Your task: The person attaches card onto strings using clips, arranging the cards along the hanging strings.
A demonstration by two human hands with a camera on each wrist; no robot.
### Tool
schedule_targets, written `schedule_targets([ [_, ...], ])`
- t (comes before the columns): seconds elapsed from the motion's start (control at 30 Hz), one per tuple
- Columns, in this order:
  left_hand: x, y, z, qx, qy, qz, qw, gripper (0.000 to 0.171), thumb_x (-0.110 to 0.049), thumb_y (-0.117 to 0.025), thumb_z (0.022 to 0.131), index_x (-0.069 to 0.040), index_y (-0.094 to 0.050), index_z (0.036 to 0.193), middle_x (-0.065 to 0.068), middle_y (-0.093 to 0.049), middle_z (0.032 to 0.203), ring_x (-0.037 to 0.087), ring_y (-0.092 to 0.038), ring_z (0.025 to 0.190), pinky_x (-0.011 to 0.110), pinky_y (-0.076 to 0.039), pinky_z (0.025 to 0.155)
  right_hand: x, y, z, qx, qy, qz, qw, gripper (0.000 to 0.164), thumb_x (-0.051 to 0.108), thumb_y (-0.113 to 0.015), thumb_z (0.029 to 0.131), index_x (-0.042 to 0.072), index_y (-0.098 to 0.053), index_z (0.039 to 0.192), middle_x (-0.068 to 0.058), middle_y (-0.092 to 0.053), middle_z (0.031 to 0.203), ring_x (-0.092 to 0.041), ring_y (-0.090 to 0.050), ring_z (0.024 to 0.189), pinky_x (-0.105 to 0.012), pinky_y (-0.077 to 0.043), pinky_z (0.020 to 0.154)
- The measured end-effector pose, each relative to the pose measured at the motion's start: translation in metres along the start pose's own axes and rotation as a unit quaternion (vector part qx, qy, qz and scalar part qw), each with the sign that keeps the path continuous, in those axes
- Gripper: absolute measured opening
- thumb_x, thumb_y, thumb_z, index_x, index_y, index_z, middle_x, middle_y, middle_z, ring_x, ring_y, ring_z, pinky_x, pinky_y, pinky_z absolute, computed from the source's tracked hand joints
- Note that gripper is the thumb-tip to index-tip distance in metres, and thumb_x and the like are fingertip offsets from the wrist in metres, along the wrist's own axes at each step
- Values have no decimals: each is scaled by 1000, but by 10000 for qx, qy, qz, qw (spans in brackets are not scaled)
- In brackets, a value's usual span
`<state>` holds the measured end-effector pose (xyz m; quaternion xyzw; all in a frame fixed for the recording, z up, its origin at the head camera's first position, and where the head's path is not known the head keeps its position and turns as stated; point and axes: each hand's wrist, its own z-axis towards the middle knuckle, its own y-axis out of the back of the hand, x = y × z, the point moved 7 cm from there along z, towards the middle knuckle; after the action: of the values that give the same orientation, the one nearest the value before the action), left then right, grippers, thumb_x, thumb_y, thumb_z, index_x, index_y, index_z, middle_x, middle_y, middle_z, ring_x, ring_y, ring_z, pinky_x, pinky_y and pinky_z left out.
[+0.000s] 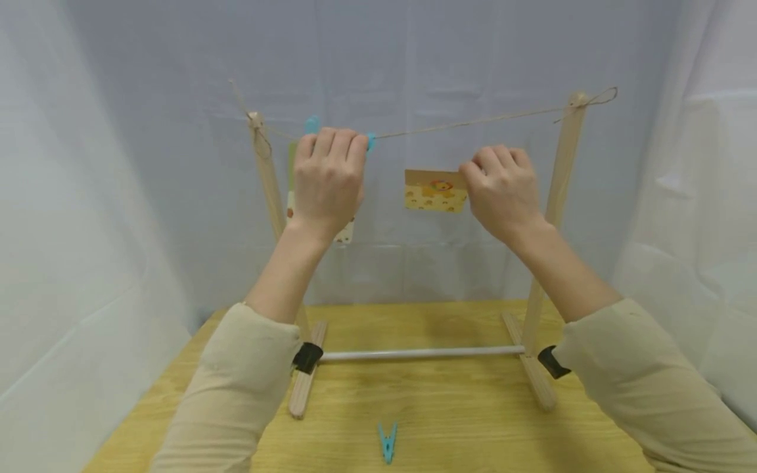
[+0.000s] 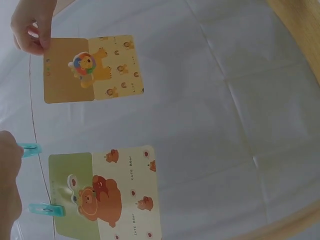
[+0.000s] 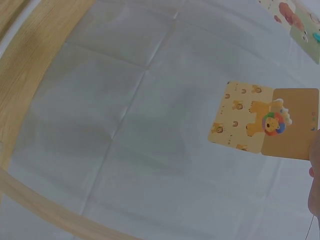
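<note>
Lion card (image 1: 434, 192) is pinched at its upper corner between thumb and finger of the right hand (image 1: 503, 190); it sticks out to that hand's left, in the space between both hands, below the twine line (image 1: 473, 123), with a gap showing in the head view. Left hand (image 1: 330, 177) pinches a blue clip (image 2: 30, 149) right at the line; cannot tell whether the clip bites the twine.

Around: bear card (image 2: 106, 197) hangs behind and below the left hand, held to the line by a second clip (image 2: 46, 209) just left of that hand. A third clip (image 1: 387, 443) lies on the surface (image 1: 461, 401), well below and between the hands. Left post (image 1: 269, 184) stands left of the left hand, right post (image 1: 568, 164) right of the right hand, white rod (image 1: 414, 353) low between them. Pale sheet (image 1: 384, 276) behind everything.

In the way: left hand blocks most of the bear card and a stretch of line in the head view; right forearm crosses the right post, left sleeve (image 1: 236, 381) covers part of the left post lower down.
</note>
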<state>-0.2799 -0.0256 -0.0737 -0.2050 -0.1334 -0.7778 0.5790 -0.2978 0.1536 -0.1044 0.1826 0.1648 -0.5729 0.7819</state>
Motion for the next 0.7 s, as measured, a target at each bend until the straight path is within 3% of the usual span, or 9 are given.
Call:
schedule_targets([
  [0.33,4,-9,0,462,191,-45,9987,27,-9,-38,98,1,-62,92,12,-64,91,28,-56,84,35,-42,73,-2,-1,-1,38,-32,-38,10000,24,-5,-45,90,-2,-64,76,-16,-60,78,-34,-57,77,-44,-44,71],
  [0.7,3,-14,1,759,361,-120,9964,21,-6,-42,95,0,-62,96,12,-62,96,29,-53,91,38,-42,76,1,-6,0,89,10,-89,9999,27,-7,-42,89,-2,-64,75,-15,-59,76,-34,-56,77,-44,-44,71],
])
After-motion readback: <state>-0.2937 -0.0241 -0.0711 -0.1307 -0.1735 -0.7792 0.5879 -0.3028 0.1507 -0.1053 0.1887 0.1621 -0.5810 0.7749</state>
